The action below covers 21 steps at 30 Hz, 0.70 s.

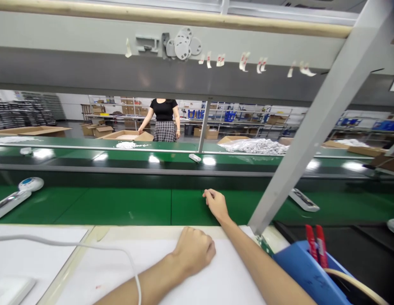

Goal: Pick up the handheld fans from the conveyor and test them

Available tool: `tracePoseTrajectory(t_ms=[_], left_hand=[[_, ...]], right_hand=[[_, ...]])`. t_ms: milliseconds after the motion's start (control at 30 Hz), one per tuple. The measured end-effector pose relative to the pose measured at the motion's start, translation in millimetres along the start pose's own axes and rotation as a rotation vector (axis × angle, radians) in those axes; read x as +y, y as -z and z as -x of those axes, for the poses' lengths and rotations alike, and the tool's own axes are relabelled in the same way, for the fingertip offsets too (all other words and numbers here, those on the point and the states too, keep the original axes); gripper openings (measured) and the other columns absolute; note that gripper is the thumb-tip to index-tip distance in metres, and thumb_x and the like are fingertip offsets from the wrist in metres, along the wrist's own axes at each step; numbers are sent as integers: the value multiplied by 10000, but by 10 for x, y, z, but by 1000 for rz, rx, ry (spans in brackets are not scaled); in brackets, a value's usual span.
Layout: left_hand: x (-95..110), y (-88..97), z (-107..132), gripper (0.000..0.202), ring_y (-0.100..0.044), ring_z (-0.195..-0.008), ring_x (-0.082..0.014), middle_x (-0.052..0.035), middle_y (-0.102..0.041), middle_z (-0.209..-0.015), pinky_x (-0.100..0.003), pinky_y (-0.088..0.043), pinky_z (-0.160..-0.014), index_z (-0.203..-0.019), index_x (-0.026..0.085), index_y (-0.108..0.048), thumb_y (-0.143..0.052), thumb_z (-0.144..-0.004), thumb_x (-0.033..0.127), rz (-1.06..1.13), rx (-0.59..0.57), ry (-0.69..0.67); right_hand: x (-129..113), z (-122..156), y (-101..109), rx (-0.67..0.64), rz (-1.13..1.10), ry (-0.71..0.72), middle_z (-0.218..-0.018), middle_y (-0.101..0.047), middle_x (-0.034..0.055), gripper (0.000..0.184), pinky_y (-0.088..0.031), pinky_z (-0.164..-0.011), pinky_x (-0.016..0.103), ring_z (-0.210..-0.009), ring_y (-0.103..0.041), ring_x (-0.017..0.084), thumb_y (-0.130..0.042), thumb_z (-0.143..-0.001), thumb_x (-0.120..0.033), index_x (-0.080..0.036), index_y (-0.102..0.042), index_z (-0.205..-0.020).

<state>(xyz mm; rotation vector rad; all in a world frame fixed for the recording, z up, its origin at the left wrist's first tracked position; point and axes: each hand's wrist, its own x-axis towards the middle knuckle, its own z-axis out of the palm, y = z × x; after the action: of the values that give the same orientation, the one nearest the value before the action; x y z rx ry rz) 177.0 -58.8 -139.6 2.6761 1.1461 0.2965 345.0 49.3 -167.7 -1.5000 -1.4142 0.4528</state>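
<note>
My left hand (193, 250) rests as a closed fist on the white work surface (216, 275) in front of me, with nothing visible in it. My right hand (216, 204) reaches forward over the green conveyor belt (120, 205), fingers curled and pinched together; I cannot make out whether anything is in them. A white cable (88, 246) runs across the white surface and past my left wrist.
White devices lie on the belt at left (10, 202) and right (303, 200). A slanted grey frame post (311, 123) stands right of my right arm. A blue bin (311, 271) with red-handled tools sits at lower right. Across the line, a person (164, 119) stands by cardboard boxes.
</note>
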Motion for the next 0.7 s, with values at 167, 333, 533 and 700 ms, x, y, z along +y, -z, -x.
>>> tracePoseTrajectory(t_ms=[167,333,533,700], left_hand=[[6,6,-1,318,-674,-731,-232,-112,-745,-811,-333,-356,-631,-771,163,-745,-462,-899,230,-13,1,-3],[6,2,9,304,-670,-712,-211,-96,-749,-806,-323,-333,-615,-761,166,-737,-471,-895,226,-28,15,-8],[1,4,2,303,-657,-704,-212,-96,-740,-788,-321,-335,-619,-758,169,-736,-471,-895,223,-24,16,-9],[-13,-3,1,316,-671,-731,-222,-106,-743,-814,-328,-333,-630,-752,163,-729,-458,-904,222,-13,20,-17]], right_hand=[[10,9,4,5,-1,2,-501,-532,-8,390,-356,-545,263,-495,-494,153,-443,-890,-477,-186,-625,-704],[4,10,4,3,-15,3,-503,-536,-2,396,-354,-536,264,-490,-495,156,-443,-886,-481,-183,-624,-698],[0,11,-3,5,-18,2,-502,-530,-6,392,-359,-546,263,-499,-496,154,-449,-888,-480,-183,-625,-700],[-2,22,-5,10,-10,1,-501,-531,-10,386,-358,-543,260,-492,-490,149,-453,-888,-474,-186,-625,-697]])
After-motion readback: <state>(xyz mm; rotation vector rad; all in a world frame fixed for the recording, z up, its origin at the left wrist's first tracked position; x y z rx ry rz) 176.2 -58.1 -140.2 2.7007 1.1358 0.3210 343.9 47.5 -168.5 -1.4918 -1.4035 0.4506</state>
